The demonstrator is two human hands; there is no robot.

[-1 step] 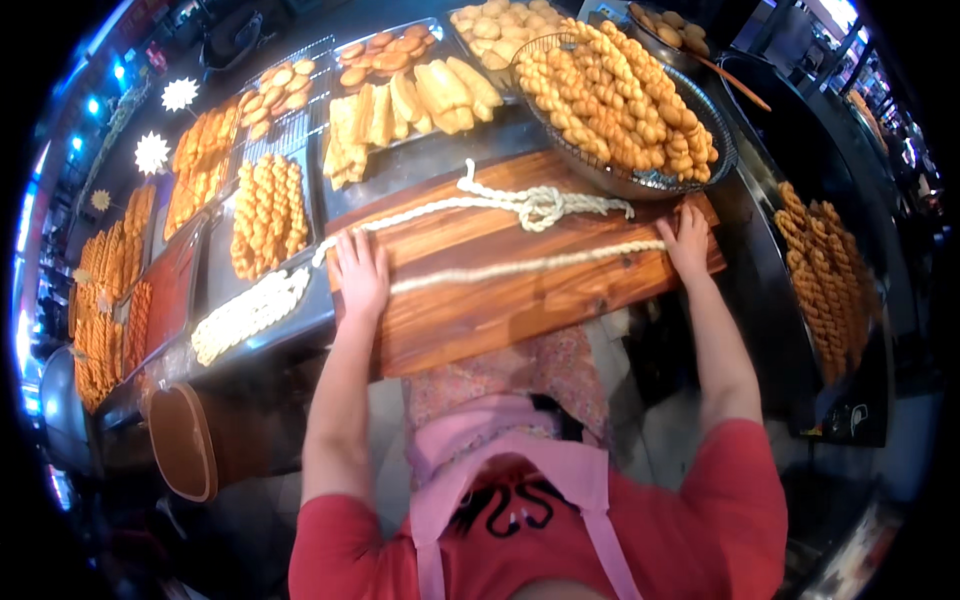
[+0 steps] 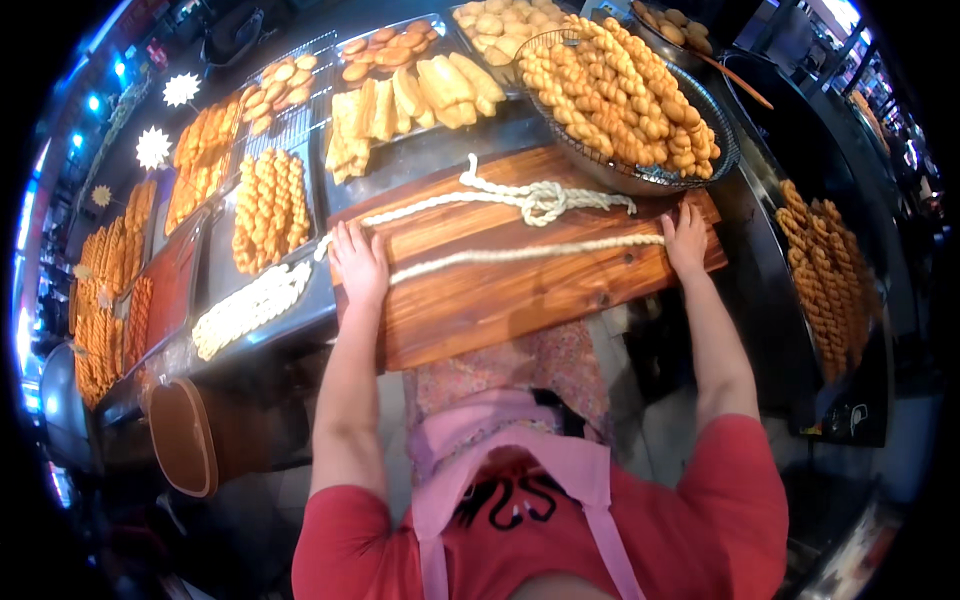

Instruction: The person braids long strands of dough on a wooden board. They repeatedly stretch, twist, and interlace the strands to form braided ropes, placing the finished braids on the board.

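A long, thin rope of pale dough (image 2: 520, 254) stretches across the wooden board (image 2: 480, 325). My left hand (image 2: 358, 262) lies on its left end, fingers straight and slightly spread. At the board's right edge my right hand (image 2: 685, 240) rests flat on the other end, fingers also extended. Both palms hide the rope's ends. Farther back on the board lies a second dough strand (image 2: 430, 207), with a loosely knotted bunch of dough (image 2: 545, 203) at its right.
A basin piled with fried dough twists (image 2: 620, 100) stands over the board's far right corner. Unfried twisted dough (image 2: 250, 308) lies left of the board. Beyond are trays of fried dough sticks (image 2: 415, 95), round pastries (image 2: 390, 50) and more twists (image 2: 270, 212). A brown bin (image 2: 182, 440) stands lower left.
Both hands and the dough rope beneath them have shifted slightly away from me. The fingers stay extended.
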